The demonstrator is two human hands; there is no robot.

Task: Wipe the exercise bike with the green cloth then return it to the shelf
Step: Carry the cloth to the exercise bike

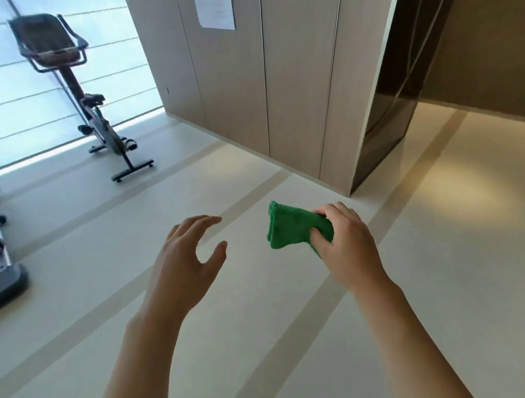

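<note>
Head view: my right hand (pixel 343 243) grips the green cloth (pixel 291 226), bunched; my left hand (pixel 190 253) hangs open, holding nothing. Exercise bike (pixel 94 117) stands well apart at eleven o'clock, nearer my left side.

The green cloth (pixel 291 228) is a small, soft terry rag, folded into a thick wad. It hangs above the pale floor, pinched at its right end, with its rounded, doubled-over left edge pointing free. The exercise bike (pixel 88 99) stands upright, well apart from the cloth, at the far left beside the bright window. It has a dark frame, a dark mesh backrest with 2 curved handles, a black saddle, pedals, and black floor stabiliser bars.
</note>
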